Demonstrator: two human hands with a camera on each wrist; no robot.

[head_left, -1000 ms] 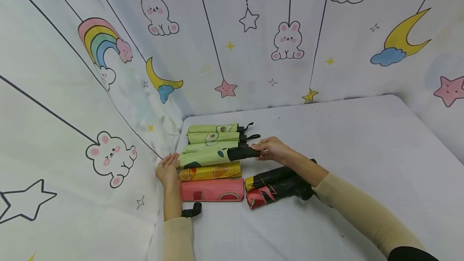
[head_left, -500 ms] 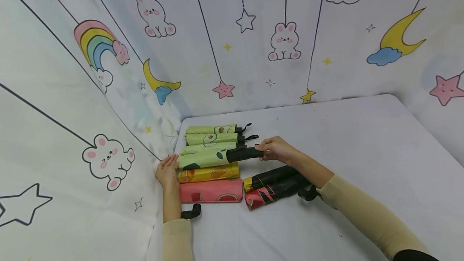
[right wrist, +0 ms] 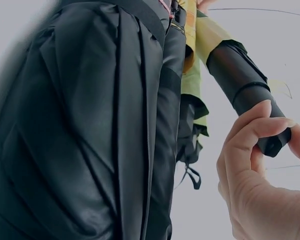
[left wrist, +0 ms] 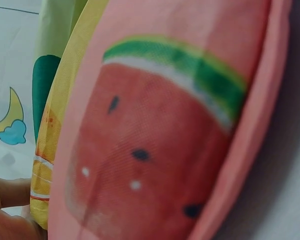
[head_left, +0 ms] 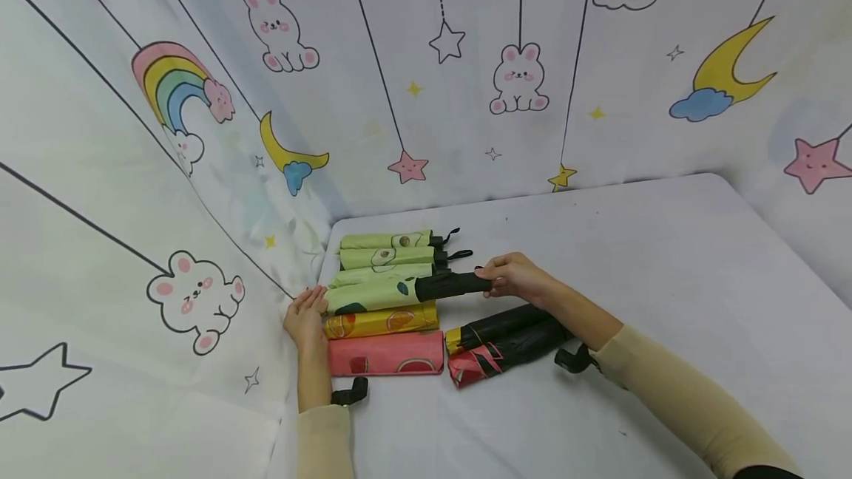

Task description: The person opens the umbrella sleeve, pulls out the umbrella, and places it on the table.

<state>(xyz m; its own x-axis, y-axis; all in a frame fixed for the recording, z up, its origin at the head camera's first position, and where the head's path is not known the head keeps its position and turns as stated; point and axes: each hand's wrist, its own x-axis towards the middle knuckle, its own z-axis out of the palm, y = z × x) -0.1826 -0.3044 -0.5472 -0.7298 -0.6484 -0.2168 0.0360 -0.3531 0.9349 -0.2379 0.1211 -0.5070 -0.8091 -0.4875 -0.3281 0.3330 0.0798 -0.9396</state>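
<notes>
My right hand (head_left: 518, 276) pinches the end of a black folded umbrella (head_left: 447, 286). The umbrella's other part is hidden inside a pale green cover (head_left: 369, 298) with dark leaf prints. At the cover's left end, my left hand (head_left: 306, 318) holds it between thumb and fingers. In the right wrist view, the fingertips and thumb close around the umbrella's black tip (right wrist: 273, 142). Just in front of the green cover lies a yellow cover (head_left: 381, 320) with orange-slice prints. Closer to me, a pink watermelon-print cover (head_left: 386, 354) fills most of the left wrist view.
Several green avocado-print folded umbrellas (head_left: 386, 257) with black wrist loops lie behind. Two black folded umbrellas, one yellow-trimmed (head_left: 492, 328) and one pink-trimmed (head_left: 506, 353), lie under my right forearm. A patterned curtain (head_left: 459, 117) borders the white table (head_left: 632, 265) at the back and left.
My right hand has moved slightly right, and more of the black umbrella shows outside the green cover. My left hand stays at the cover's end. The head view has shifted a little.
</notes>
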